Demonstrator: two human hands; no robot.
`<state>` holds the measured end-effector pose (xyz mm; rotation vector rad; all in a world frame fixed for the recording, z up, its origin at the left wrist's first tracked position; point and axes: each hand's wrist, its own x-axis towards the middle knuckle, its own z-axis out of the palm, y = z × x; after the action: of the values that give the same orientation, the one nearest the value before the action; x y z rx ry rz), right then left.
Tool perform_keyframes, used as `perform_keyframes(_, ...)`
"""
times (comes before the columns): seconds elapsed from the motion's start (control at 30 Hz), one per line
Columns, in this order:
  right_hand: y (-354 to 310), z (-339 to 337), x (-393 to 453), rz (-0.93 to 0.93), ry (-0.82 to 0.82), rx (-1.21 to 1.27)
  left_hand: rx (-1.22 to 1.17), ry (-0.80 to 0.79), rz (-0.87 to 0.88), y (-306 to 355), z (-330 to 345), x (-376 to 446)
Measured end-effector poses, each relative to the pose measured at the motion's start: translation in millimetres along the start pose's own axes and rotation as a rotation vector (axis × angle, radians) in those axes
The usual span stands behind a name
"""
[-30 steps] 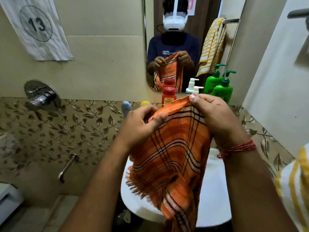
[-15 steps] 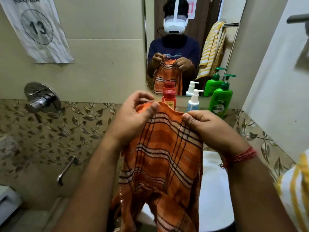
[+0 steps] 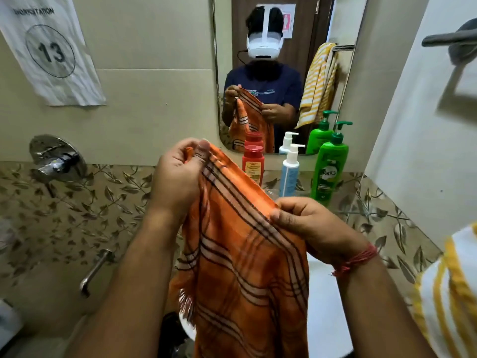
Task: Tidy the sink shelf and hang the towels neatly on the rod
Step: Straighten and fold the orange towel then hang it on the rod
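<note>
On the head view I see my left hand [image 3: 178, 177] raised in front of the mirror [image 3: 281, 73], its grip closed in a pinch on the top corner of the orange towel [image 3: 245, 267], thumb pressed against the cloth edge. My right hand [image 3: 309, 226] sits lower and nearer to me, its grip also closed, fingers curled round the same top edge further along. The edge runs taut and sloping between the two hands, and the rest of the towel hangs down in front of the white sink [image 3: 327, 319], fringe showing on its left side.

Behind the towel, on the sink shelf [image 3: 343, 206], stand a red bottle [image 3: 253, 164], a white pump bottle [image 3: 290, 174] and a green pump bottle [image 3: 330, 169], all upright and near one another. A yellow striped towel [image 3: 449, 293] shows at the right edge. A shower valve [image 3: 58, 158] is fixed to the wall on the left, below a paper sign [image 3: 49, 52] marked 13.
</note>
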<state>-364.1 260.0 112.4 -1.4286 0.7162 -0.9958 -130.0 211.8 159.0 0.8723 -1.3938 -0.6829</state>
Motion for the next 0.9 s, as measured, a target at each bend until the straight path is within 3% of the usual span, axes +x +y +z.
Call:
perform_keyframes(0.03, 1, 1, -1, 0.004, -0.013, 0.067, 0.050, 0.062, -0.007, -1, -3, 3)
perform_keyframes(0.1, -1, 4, 3, -0.016, 0.027, 0.160, 0.186, 0.019, 0.006, 1, -7, 5)
perform_keyframes(0.2, -11, 17, 17, -0.084, 0.124, -0.010, 0.155, -0.364, 0.019, 7, 2, -3)
perform_keyframes(0.3, -19, 29, 27, -0.101, 0.154, -0.122, 0.290, -0.774, 0.052, 5, 19, -12)
perform_keyframes(0.37, -19, 27, 28, -0.112, 0.184, -0.219, 0.290, -0.743, 0.022, 0, 19, -13)
perform_keyframes(0.57, -9, 5, 7, -0.017, 0.209, -0.265, 0.187, -0.064, -0.020, -16, -13, 6)
perform_keyframes(0.63, -13, 0, 5, -0.034, 0.257, -0.303, 0.239, 0.008, -0.031, -16, -20, 9)
perform_keyframes(0.7, -23, 1, 7, -0.055, 0.230, -0.322, 0.256, -0.116, -0.027, -9, -17, 6)
perform_keyframes(0.83, -41, 22, 21, -0.129, 0.174, -0.386, 0.052, -0.606, -0.087, 4, 7, -2)
perform_keyframes(0.9, -42, 29, 26, -0.161, 0.198, -0.412, 0.059, -0.720, -0.047, 2, 13, -4)
